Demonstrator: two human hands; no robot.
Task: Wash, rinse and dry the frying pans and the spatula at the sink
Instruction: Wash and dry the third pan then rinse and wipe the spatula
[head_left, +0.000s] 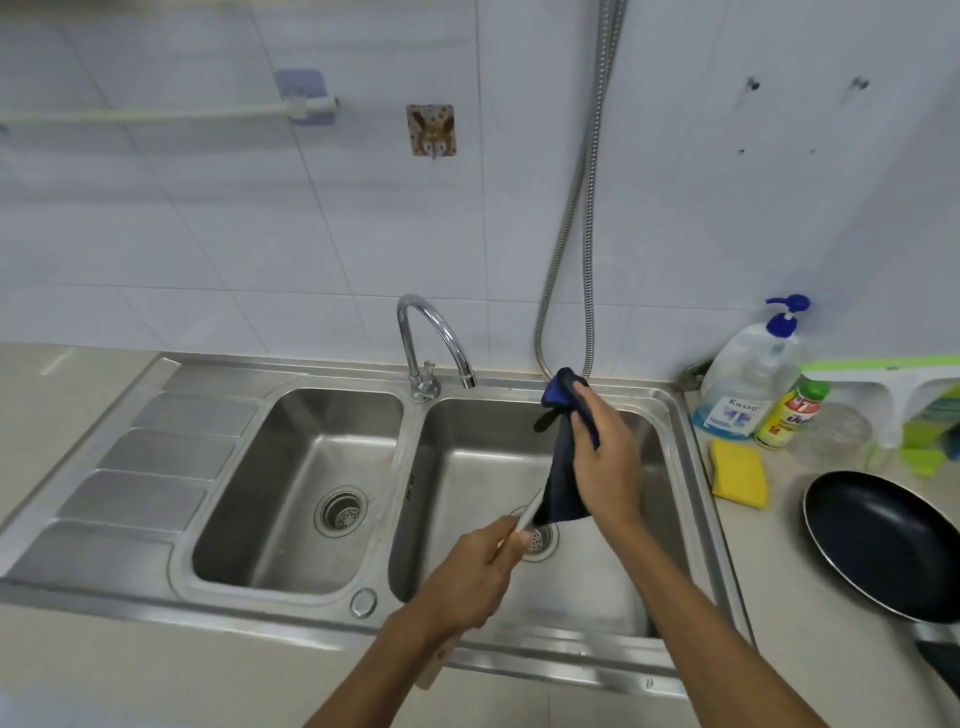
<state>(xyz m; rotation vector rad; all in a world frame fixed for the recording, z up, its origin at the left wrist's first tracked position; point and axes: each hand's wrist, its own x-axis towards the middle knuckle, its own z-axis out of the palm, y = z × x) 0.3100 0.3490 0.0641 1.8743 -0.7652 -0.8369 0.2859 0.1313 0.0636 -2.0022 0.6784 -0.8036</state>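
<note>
Over the right basin of the steel double sink (680, 447), my left hand (478, 577) grips the pale handle of the spatula (529, 514), which points up and to the right. My right hand (602, 457) holds a dark blue cloth (563, 483) wrapped round the spatula's upper part, so the blade is hidden. A black frying pan (883, 540) lies on the counter to the right of the sink, its handle toward the near edge. Only this one pan is in view.
The chrome tap (436, 338) stands between the basins, spout over the right one. A metal hose (576, 208) hangs down the tiled wall. Right of the sink are a yellow sponge (738, 473), a pump soap bottle (748, 379), a small green-capped bottle (789, 410) and a green-and-white rack (904, 395).
</note>
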